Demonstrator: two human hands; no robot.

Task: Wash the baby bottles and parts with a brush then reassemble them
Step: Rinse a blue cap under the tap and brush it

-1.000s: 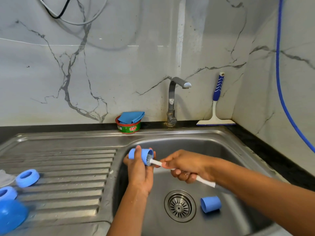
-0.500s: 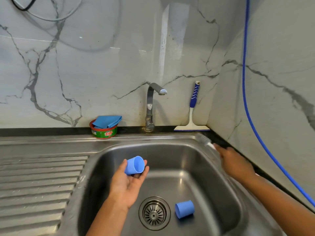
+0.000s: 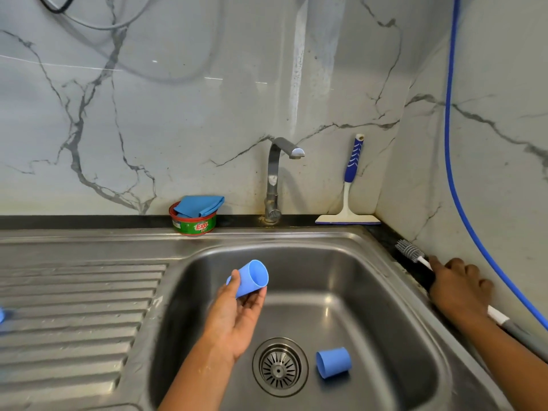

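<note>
L hand (image 3: 237,310) is pinching a blue cap (image 3: 247,281) btwn thumb and fingers, mouth pointing to approx. 2 o'clock, over the 10 o'clock part of the sink (image 3: 296,237) basin. R hand (image 3: 459,287) is lying knuckles-up on the brush (image 3: 409,250), fingers curling over its white handle. The brush is lying along the dark counter (image 3: 382,232) ledge at 3 o'clock, bristle head pointing to 11. A second cap (image 3: 333,363) is lying on its side on the basin floor, just at 3 o'clock of the drain (image 3: 280,366). Tap (image 3: 277,179) is standing at 12, no water running.

The step is prob. parking the brush & rinsing the held cap. Doing it well means:
- laying the brush flat along the ledge so it isn't rolling into the basin;
- sending the R hand to the tap at 12;
- tilting the cap mouth-up under the spout w/ the L hand, then tipping it out;
- keeping the pinch on the outer wall so fingers aren't re-soiling the inside.

Wet plastic is prob. slippery, so the pinch is needing to be firm.
</note>
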